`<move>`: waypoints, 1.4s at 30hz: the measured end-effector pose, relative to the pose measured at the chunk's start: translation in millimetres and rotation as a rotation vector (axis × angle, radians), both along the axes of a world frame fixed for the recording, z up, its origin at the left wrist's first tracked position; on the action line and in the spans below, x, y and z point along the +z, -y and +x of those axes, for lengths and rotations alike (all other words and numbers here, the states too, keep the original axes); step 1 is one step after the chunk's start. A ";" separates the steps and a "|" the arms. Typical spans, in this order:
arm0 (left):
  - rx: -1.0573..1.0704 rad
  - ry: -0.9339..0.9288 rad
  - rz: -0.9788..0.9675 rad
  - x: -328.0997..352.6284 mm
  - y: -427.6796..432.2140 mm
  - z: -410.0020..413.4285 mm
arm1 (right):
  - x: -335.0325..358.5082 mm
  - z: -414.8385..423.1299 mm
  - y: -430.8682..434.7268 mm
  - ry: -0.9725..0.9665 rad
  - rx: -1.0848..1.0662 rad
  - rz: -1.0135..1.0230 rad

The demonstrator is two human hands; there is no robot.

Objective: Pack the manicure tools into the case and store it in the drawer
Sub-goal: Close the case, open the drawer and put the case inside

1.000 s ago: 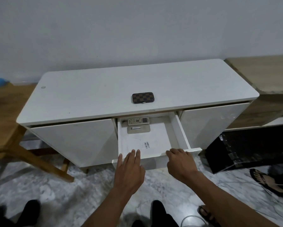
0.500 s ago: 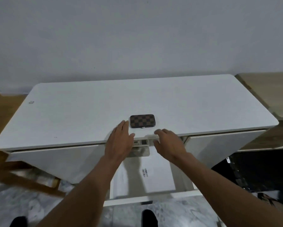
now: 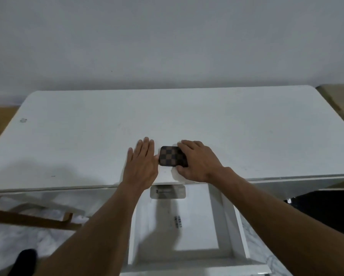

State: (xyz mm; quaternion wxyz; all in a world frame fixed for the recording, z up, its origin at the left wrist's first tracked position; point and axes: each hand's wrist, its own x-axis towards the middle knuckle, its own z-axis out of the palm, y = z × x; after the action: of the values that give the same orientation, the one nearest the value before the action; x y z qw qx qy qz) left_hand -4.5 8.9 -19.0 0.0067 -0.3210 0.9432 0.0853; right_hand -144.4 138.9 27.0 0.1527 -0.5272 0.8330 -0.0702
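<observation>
The closed manicure case (image 3: 171,158), brown with a checkered pattern, lies on the white cabinet top (image 3: 246,136) near its front edge. My right hand (image 3: 199,162) grips the case's right end, fingers over the far side and thumb at the near side. My left hand (image 3: 142,162) rests flat on the top just left of the case, fingers spread, its thumb side touching or almost touching the case. Below, the white drawer (image 3: 230,226) stands pulled out, with a flat grey item (image 3: 167,192) at its back and a small printed label on its floor.
A wooden table's legs (image 3: 30,219) stand at the lower left on the marble floor. A wooden surface (image 3: 338,96) adjoins the cabinet at the right, with a dark object (image 3: 330,210) beneath. The wall rises just behind the cabinet.
Both hands rose from the drawer front to the cabinet top. My right hand took hold of the case; my left hand settled flat beside it. The view moved closer over the cabinet.
</observation>
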 end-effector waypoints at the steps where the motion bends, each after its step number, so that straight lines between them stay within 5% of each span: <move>1: 0.001 0.007 -0.014 -4.7 -0.3 1.7 | -1.7 -0.5 0.3 0.005 0.008 0.009; 21: 0.002 -0.025 -0.034 -14.6 1.0 4.5 | -13.4 59.4 -72.2 0.020 0.002 -0.102; 42: 0.016 -0.112 -0.109 -27.2 1.0 7.0 | -157.5 76.8 -76.0 0.215 -0.005 0.262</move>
State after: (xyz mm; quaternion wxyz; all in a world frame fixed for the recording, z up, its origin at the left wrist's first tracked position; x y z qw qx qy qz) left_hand 2.6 7.9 -46.2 -0.0644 -0.3230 0.9428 0.0517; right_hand -67.5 214.9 -130.6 0.3081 -0.4899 0.8153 -0.0171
